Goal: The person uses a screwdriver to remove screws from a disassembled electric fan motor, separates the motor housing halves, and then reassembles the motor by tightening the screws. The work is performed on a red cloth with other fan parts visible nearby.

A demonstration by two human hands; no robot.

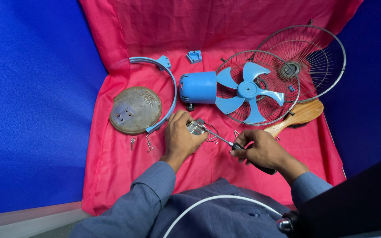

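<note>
Head view, looking down: your left hand [179, 139] is closed around a small metal part [196, 127], pinning it to the red cloth [111, 167] just in front of the blue fan motor [199, 87]. Your right hand [261, 152] grips a screwdriver [225, 141] by its dark handle. Its shaft runs up and to your left, tip touching the metal part, so the long axis lies diagonally between your hands. Loose screws [147, 143] lie just left of your left hand, below the rusty round base [135, 110].
</note>
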